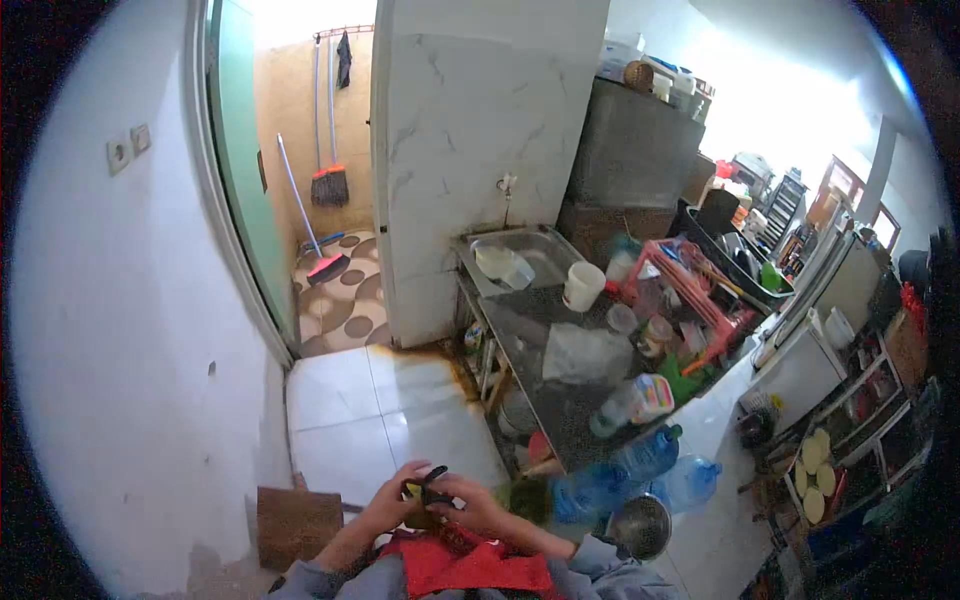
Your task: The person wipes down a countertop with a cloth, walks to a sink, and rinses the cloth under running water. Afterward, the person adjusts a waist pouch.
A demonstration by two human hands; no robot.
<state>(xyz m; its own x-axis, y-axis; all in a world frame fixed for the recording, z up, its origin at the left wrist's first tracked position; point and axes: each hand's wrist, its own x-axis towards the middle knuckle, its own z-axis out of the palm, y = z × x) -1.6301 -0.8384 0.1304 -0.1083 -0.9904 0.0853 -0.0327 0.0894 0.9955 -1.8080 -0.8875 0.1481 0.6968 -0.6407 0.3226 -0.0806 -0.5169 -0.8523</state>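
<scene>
Low in the middle of the head view, a small black-and-yellow object [414,490] sits between my two hands; its kind is too small to make out. My left hand [392,503] has its fingers curled round the left side of it. From the right, my right hand [474,508] closes on its dark part, with a black piece poking up above the fingers. Just below the hands, a bright red cloth [480,568] lies against my front, over grey clothing.
A counter [510,325] with a steel sink [545,250], white bucket [583,287] and pink rack [690,290] stands ahead right. Large blue water bottles [590,492] and a metal bowl [640,527] are below it. A brown board [298,525] is at left; brooms [328,185] stand beyond the doorway.
</scene>
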